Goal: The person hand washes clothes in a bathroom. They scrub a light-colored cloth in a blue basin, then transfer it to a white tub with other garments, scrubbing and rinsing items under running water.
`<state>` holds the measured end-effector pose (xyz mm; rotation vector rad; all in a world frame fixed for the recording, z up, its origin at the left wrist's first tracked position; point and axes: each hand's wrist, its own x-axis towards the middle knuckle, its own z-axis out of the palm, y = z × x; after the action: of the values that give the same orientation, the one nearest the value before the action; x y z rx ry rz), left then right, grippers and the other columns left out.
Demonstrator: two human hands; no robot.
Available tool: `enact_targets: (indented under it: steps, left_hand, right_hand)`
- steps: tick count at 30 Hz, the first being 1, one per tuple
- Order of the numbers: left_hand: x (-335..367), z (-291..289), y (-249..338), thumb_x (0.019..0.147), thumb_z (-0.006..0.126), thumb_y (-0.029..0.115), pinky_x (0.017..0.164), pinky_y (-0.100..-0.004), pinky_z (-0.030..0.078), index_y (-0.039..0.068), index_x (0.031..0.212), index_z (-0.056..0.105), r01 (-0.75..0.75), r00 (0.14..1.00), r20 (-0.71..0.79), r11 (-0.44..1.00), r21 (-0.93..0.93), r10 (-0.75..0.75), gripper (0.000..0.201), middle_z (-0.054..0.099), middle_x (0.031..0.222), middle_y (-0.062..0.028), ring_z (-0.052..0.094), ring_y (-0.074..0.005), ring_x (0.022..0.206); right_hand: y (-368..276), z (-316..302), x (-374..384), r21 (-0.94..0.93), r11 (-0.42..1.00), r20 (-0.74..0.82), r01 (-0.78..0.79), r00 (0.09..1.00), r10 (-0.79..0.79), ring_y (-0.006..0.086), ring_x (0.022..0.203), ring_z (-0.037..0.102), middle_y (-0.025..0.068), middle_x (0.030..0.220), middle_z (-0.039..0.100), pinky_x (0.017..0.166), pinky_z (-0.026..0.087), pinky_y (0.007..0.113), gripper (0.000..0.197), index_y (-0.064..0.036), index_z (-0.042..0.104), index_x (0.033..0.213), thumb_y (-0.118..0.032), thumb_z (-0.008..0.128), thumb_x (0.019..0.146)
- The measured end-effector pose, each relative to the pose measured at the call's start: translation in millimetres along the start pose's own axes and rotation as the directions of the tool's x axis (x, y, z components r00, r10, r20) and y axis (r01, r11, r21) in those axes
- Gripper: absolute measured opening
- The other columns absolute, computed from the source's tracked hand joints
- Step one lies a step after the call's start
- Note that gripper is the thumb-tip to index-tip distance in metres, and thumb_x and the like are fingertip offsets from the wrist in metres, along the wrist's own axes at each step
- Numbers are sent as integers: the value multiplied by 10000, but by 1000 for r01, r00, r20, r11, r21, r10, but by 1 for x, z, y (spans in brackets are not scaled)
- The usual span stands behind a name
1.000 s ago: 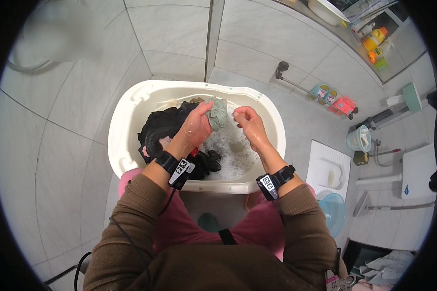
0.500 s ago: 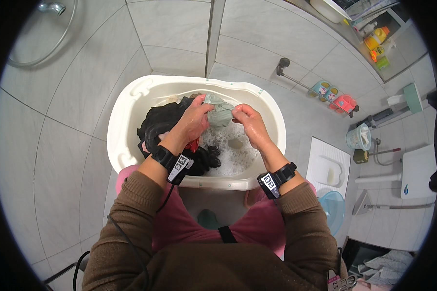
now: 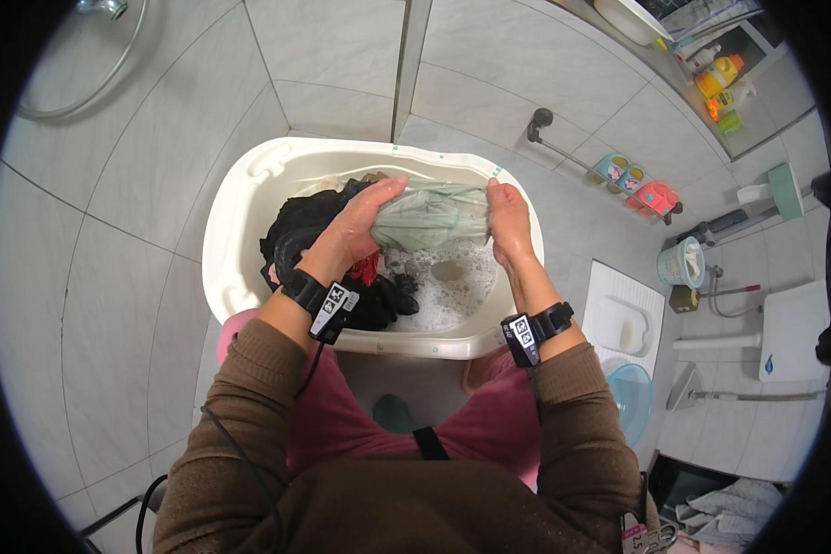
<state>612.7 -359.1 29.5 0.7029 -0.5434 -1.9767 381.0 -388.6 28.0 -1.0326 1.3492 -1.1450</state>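
A wet, pale green piece of cloth (image 3: pixel 434 215) is stretched out sideways above the soapy water (image 3: pixel 452 295). At its left end my left hand (image 3: pixel 360 220) grips it, thumb on top. My right hand (image 3: pixel 511 222) pinches the opposite end near the tub's right wall. Both hands are inside the white plastic tub (image 3: pixel 240 198). Dark wet clothes (image 3: pixel 309 226) are heaped in the tub's left half, under and beside my left hand. A bit of red fabric (image 3: pixel 367 268) shows below that hand. What kind of garment the green cloth is, I cannot tell.
On the floor to the right are a squat toilet (image 3: pixel 623 319) and a blue basin (image 3: pixel 630 403). A wall rack holds slippers (image 3: pixel 656 198). Bottles (image 3: pixel 718 76) stand on a ledge at upper right. A shower hose (image 3: pixel 125 74) hangs at upper left.
My right hand has moved right, away from the left one. The bunched green cloth is now drawn out wide between them.
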Motion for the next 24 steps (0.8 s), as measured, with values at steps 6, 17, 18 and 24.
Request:
enact_targets:
  steps: [6,17,18,24]
  left_hand:
    - [-3,12,0,963,515,165,934,-337,485,62,1341,453,-86,991,104,995,56,80,397,581,1232,-71,582,-184,1098]
    - [11,0,-19,1007,436,266,909,-350,497,34,1258,531,-31,997,71,999,13,30,355,619,1172,-83,611,-188,1044]
    - [11,-1,-20,1011,432,287,897,-353,501,30,1242,538,-14,1000,7,999,51,13,362,623,1154,-84,615,-188,1026]
    - [10,-6,-17,1014,442,376,817,-356,523,25,1150,579,78,964,-266,969,236,-13,400,633,1065,-83,623,-176,932]
  right_hand:
    - [1,2,0,-302,938,-61,171,978,-198,94,731,499,-10,784,566,703,437,251,244,-30,610,964,-270,568,959]
    - [2,31,-37,-145,989,309,12,950,33,82,744,492,-15,774,577,702,411,232,282,-43,637,830,-298,614,947]
    - [3,32,-35,-153,988,303,0,952,47,71,712,467,-28,741,552,668,392,228,272,-54,616,794,-281,616,943]
    - [-9,17,-20,-50,998,242,35,970,-21,41,605,349,-74,646,431,539,296,232,275,-104,514,690,-210,617,921]
